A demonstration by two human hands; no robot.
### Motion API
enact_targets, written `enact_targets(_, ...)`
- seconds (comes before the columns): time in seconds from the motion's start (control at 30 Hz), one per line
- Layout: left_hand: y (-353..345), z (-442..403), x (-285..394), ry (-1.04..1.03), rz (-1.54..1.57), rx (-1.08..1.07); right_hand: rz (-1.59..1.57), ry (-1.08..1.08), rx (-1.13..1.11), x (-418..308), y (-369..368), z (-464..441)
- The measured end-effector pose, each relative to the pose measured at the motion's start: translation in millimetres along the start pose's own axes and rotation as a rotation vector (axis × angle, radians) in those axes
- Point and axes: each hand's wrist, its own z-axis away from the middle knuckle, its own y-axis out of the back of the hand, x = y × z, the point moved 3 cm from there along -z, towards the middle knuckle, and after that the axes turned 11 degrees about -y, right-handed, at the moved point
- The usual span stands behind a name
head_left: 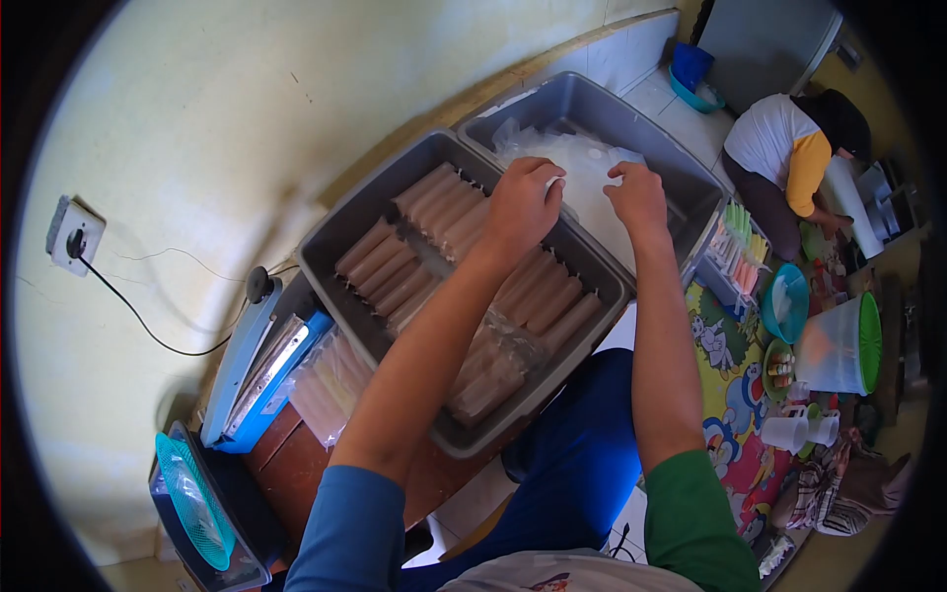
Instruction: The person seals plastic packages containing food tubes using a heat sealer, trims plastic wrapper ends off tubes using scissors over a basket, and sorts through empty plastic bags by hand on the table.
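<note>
My left hand is closed in a pinch above the inner edge of the far grey tub, its fingertips at the clear plastic. My right hand has thumb and fingers curled close together over that tub, also at the plastic. Thin clear plastic bags lie bunched in the far grey tub; their edges are hard to make out between the hands. Below my forearms stands a second grey tub, holding rows of tied, tube-shaped bags with a light brown filling. My left forearm hides part of these rows.
A blue bag sealer stands left on the brown table, beside more filled tubes. A black cord runs to the wall socket. At right, another person crouches near a basin and a green-lidded container.
</note>
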Motion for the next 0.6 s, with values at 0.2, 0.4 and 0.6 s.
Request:
enact_targets(0.2, -31.3, -6.7, -20.5, -0.052, -0.108, -0.378, 0.276, -0.063, -0.206, 13.9, -16.0, -30.6)
enact_targets(0.4, -36.1, -7.7, -20.0, -0.054, -0.200, -0.404, 0.475, -0.021, -0.310, 22.8, -35.7, -56.7)
enact_targets(0.6, -31.2, -9.7, -23.5, -0.033, -0.213, -0.541, 0.772, -0.026, -0.519, 15.4, -47.7, -75.2)
